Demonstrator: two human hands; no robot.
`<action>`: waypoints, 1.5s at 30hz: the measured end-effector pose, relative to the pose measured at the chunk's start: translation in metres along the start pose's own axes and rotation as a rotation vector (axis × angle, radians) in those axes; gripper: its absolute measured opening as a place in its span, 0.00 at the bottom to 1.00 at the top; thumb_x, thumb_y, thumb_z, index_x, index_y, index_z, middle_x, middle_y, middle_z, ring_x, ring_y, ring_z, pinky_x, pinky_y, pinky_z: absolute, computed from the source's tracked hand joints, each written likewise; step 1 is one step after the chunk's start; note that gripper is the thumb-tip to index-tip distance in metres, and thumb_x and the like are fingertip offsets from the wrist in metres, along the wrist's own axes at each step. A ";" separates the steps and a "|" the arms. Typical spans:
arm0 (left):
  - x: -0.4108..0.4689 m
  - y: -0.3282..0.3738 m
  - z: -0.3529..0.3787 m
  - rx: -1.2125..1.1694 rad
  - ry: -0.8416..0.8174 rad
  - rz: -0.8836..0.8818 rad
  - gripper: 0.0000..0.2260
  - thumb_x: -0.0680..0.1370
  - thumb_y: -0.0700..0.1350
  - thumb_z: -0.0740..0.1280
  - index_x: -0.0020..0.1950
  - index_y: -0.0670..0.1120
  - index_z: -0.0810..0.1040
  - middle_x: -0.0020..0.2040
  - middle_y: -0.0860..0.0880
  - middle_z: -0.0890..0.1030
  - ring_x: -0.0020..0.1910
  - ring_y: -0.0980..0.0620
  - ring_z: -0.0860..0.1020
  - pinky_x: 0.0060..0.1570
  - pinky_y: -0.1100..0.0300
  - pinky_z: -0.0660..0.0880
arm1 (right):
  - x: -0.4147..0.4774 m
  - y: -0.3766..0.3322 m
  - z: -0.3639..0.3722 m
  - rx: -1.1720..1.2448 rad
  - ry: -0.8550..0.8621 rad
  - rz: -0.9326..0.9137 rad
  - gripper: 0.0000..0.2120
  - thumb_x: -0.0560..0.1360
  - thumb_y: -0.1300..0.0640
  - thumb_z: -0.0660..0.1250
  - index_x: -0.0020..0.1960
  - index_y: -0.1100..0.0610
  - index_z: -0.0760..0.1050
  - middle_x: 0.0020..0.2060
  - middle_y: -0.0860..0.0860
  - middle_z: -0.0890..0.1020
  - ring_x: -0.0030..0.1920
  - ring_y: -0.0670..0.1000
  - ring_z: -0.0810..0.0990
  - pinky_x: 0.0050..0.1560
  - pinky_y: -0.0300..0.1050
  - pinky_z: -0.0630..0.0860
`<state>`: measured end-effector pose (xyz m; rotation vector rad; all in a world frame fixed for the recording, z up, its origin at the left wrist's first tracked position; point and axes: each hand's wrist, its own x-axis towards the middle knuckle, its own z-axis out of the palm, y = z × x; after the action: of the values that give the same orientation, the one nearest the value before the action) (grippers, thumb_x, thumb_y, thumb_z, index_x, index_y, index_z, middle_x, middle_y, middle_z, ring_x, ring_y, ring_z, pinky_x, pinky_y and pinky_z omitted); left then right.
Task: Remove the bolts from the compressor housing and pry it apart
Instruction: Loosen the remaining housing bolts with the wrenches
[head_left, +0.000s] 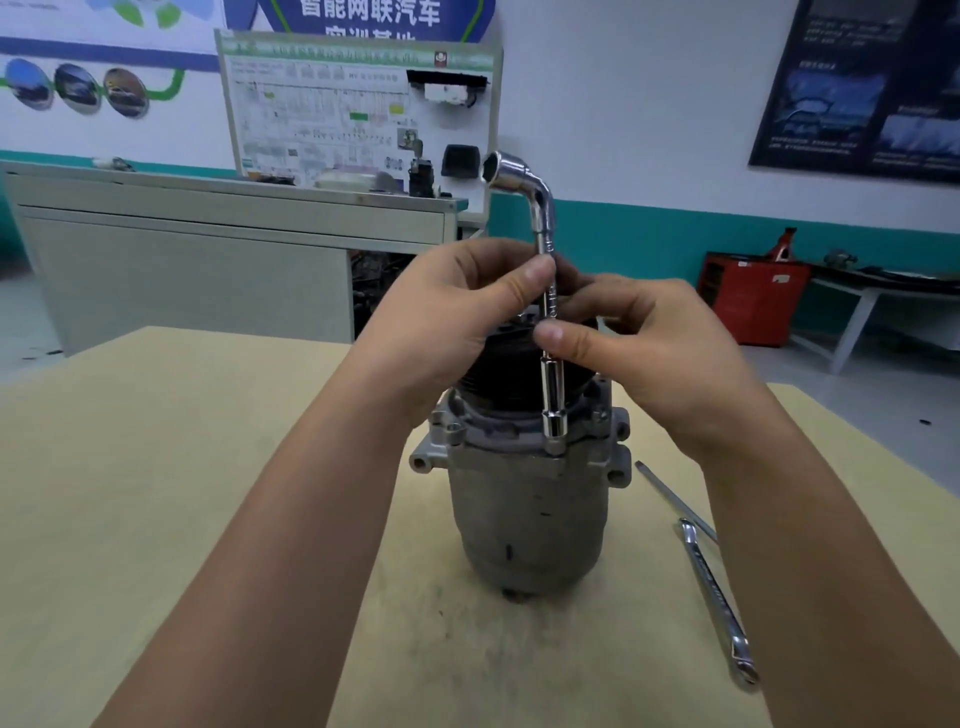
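A grey metal compressor housing (524, 509) stands upright on the tan table (156, 493), with a black pulley partly hidden behind my hands. A chrome L-shaped socket wrench (551, 400) stands vertical, its lower socket seated on a bolt at the housing's front flange and its bent upper socket pointing left. My left hand (457, 312) pinches the wrench shaft from the left, thumb high on it. My right hand (654, 343) pinches the shaft lower down from the right. Another bolt (454, 428) shows on the flange's left side.
A flat screwdriver shaft (675, 501) and a chrome spanner (719, 603) lie on the table right of the housing. Behind the table stand a grey cabinet (182, 260) with a training board and a red toolbox (748, 296) by a bench.
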<state>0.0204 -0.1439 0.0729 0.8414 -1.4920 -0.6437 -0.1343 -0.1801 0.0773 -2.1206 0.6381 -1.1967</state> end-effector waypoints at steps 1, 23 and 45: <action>0.000 0.000 0.000 0.007 -0.002 -0.002 0.07 0.74 0.47 0.66 0.43 0.50 0.84 0.46 0.50 0.86 0.51 0.53 0.83 0.53 0.59 0.78 | 0.000 0.002 0.000 0.073 -0.001 -0.001 0.10 0.60 0.47 0.72 0.39 0.51 0.81 0.39 0.42 0.84 0.44 0.38 0.80 0.45 0.30 0.74; 0.000 -0.005 -0.001 -0.055 0.000 -0.062 0.08 0.65 0.48 0.75 0.37 0.48 0.78 0.45 0.46 0.86 0.47 0.51 0.84 0.46 0.61 0.79 | 0.000 0.014 0.009 0.254 0.006 0.049 0.13 0.57 0.51 0.74 0.37 0.58 0.77 0.31 0.44 0.81 0.36 0.42 0.82 0.38 0.32 0.76; -0.004 -0.002 0.003 0.152 -0.004 -0.067 0.05 0.69 0.53 0.70 0.38 0.52 0.81 0.47 0.44 0.84 0.45 0.47 0.82 0.52 0.50 0.77 | -0.002 0.011 -0.005 0.193 -0.152 0.099 0.16 0.66 0.53 0.67 0.51 0.60 0.79 0.52 0.57 0.82 0.56 0.51 0.80 0.55 0.38 0.76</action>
<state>0.0172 -0.1423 0.0691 1.0109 -1.5362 -0.5870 -0.1409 -0.1877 0.0700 -1.9724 0.5307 -0.9911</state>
